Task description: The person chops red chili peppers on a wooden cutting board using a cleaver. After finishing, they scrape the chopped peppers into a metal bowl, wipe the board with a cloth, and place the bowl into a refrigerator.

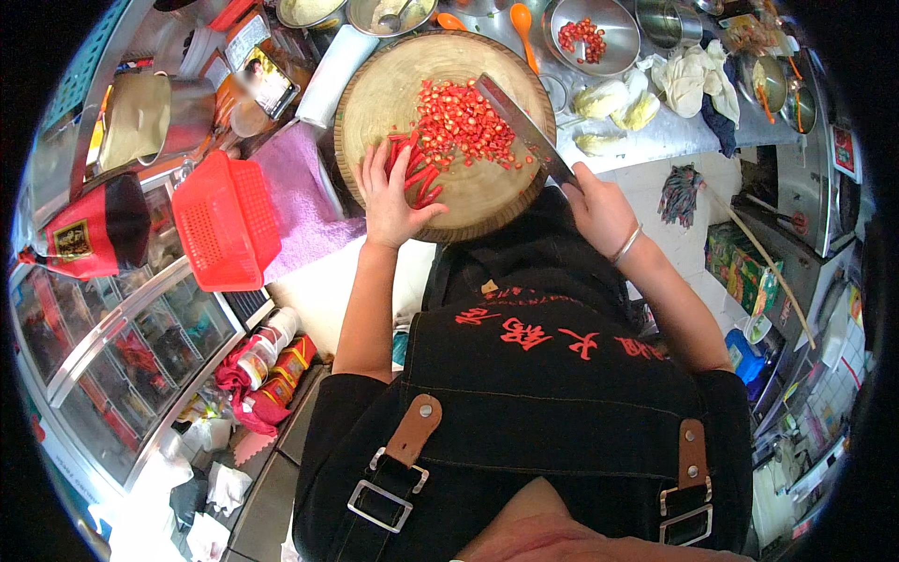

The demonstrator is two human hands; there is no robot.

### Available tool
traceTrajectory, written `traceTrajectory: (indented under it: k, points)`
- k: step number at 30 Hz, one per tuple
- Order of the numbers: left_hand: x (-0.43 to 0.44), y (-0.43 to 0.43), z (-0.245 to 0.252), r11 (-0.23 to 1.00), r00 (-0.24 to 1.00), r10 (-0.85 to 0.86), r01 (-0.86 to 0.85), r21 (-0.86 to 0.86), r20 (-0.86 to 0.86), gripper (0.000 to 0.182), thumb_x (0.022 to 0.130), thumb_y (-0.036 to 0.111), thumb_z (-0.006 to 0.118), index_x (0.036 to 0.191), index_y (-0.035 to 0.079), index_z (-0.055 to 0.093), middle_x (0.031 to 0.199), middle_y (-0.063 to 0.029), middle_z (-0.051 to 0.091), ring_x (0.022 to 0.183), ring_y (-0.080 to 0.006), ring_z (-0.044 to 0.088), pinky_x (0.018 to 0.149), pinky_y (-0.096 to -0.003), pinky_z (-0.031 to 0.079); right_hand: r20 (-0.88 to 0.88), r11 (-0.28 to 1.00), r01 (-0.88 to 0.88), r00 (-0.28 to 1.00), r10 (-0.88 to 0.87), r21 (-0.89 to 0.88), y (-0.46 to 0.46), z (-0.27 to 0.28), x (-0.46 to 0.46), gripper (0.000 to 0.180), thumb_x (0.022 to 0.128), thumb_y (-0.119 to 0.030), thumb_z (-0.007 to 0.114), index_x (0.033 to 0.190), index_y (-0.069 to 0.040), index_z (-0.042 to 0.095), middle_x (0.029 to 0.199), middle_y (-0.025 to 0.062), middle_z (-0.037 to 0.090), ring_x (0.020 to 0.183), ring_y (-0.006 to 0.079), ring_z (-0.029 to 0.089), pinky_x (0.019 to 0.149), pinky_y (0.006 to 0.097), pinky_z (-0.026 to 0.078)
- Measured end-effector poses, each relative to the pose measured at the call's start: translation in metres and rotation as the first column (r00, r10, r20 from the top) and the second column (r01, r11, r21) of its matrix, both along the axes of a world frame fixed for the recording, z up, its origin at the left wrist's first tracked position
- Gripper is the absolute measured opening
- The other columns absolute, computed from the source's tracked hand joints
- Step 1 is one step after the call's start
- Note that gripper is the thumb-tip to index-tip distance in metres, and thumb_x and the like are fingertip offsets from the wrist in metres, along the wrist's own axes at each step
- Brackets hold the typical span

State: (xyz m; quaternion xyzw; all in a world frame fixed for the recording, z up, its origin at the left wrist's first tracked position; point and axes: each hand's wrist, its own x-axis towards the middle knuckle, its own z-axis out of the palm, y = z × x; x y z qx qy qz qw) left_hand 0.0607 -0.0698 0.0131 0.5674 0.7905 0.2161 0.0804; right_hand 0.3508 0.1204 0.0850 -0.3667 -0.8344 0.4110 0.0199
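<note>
On a thick round wooden chopping block (pixel 477 204) lies a heap of chopped red chillies (pixel 467 123). My left hand (pixel 390 193) rests with spread fingers on several whole red chillies (pixel 423 183) at the heap's lower left. My right hand (pixel 604 211) is closed round the handle of a cleaver (pixel 523 126). Its dark blade slants up and left over the block, along the right edge of the chopped heap. Beyond the block at the upper right, a steel bowl (pixel 621 49) holds more chopped chillies.
Left of the block are a purple towel (pixel 295 204), a red plastic basket (pixel 228 221) and a paper roll (pixel 337 74). Orange spoons (pixel 521 21) lie behind it. Pale cabbage pieces (pixel 600 98) and white cloths (pixel 685 77) lie to the right. A mop (pixel 680 197) stands beyond the counter.
</note>
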Motion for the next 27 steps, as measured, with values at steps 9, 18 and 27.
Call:
traceTrajectory:
  k: [9, 18, 27]
  points:
    - [0.005, 0.019, -0.009, 0.992, 0.988, 0.111, -0.105, 0.067, -0.108, 0.093, 0.066, 0.056, 0.086, 0.142, 0.012, 0.055, 0.147, -0.0188, 0.048, 0.138, -0.0391, 0.043, 0.116, -0.0597, 0.028, 0.03, 0.999, 0.027, 0.999, -0.025, -0.045, -0.007, -0.003, -0.003, 0.016, 0.097, -0.012, 0.06, 0.102, -0.002, 0.048, 0.075, 0.0296, 0.063, 0.074, 0.051, 0.062, 0.063, 0.0575, 0.047]
    - [-0.009, 0.026, -0.02, 0.987, 1.0, 0.004, -0.006, 0.162, 0.011, 0.063, 0.076, 0.037, 0.085, 0.128, 0.007, 0.066, 0.135, -0.0147, 0.06, 0.126, -0.0369, 0.056, 0.111, -0.0496, 0.042, 0.004, 1.0, -0.009, 1.0, 0.009, -0.011, -0.016, -0.005, -0.007, 0.017, 0.098, -0.013, 0.06, 0.102, -0.002, 0.048, 0.075, 0.03, 0.063, 0.075, 0.0511, 0.062, 0.064, 0.0578, 0.047]
    - [0.025, 0.007, -0.027, 0.984, 0.999, 0.05, -0.053, 0.172, 0.022, 0.057, 0.078, 0.024, 0.083, 0.128, 0.006, 0.065, 0.134, -0.0147, 0.061, 0.125, -0.0364, 0.057, 0.106, -0.0459, 0.047, 0.071, 0.993, -0.105, 0.992, 0.109, -0.055, -0.029, -0.008, -0.012, 0.018, 0.098, -0.015, 0.059, 0.103, -0.004, 0.047, 0.076, 0.0292, 0.064, 0.074, 0.0496, 0.064, 0.065, 0.0573, 0.051]
